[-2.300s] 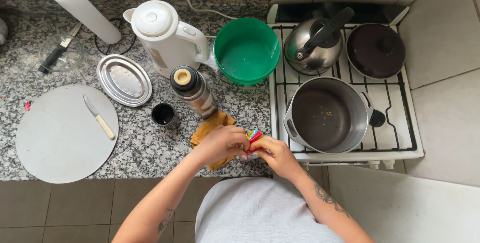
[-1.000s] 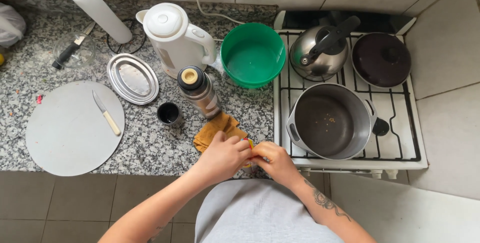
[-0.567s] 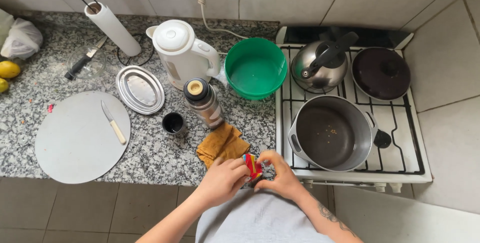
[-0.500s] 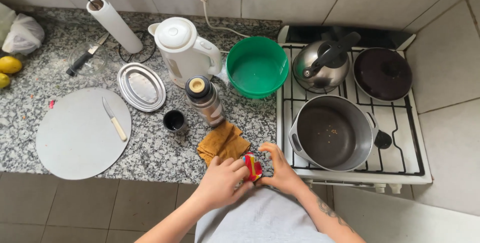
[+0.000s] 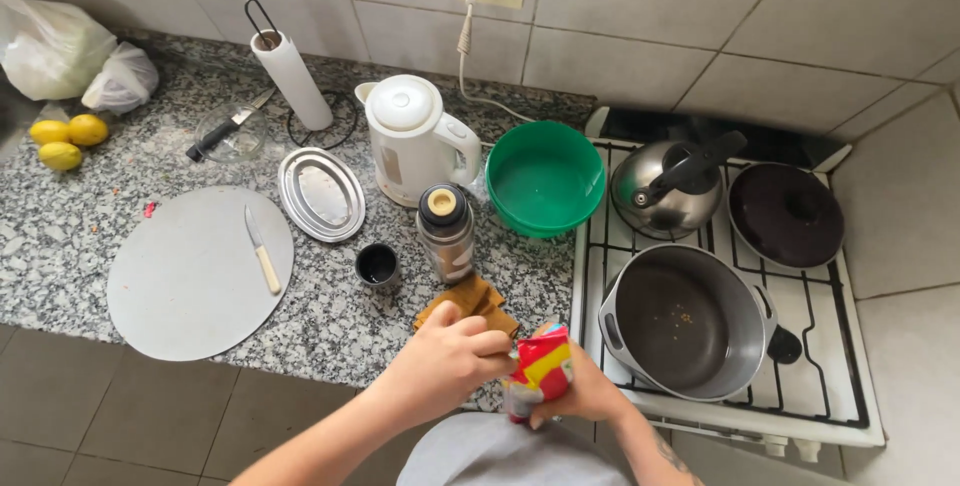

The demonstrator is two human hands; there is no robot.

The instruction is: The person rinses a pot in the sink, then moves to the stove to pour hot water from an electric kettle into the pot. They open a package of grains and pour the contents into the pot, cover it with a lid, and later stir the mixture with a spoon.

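Both of my hands hold a small red and yellow packet (image 5: 540,371) at the front edge of the granite counter (image 5: 70,216). My right hand (image 5: 585,396) grips the packet's lower part from the right. My left hand (image 5: 445,361) pinches its top from the left. Just behind the packet lies a folded orange cloth (image 5: 468,301). A grey metal pot (image 5: 690,321) with a few crumbs inside stands on the white stove (image 5: 840,386), right of my hands.
A thermos (image 5: 445,231), a small dark cup (image 5: 378,266), a white electric kettle (image 5: 415,136), a green bowl (image 5: 545,176), an oval metal tray (image 5: 320,194), a round grey board (image 5: 180,286) with a knife (image 5: 262,251), a paper roll (image 5: 290,76) and lemons (image 5: 65,136) are on the counter. A steel kettle (image 5: 665,186) and lidded pan (image 5: 785,214) sit on the stove.
The camera view has tilted up and left, bringing the wall socket, bags and lemons into sight. My hands stay at the counter's edge, and the packet now stands more upright between them.
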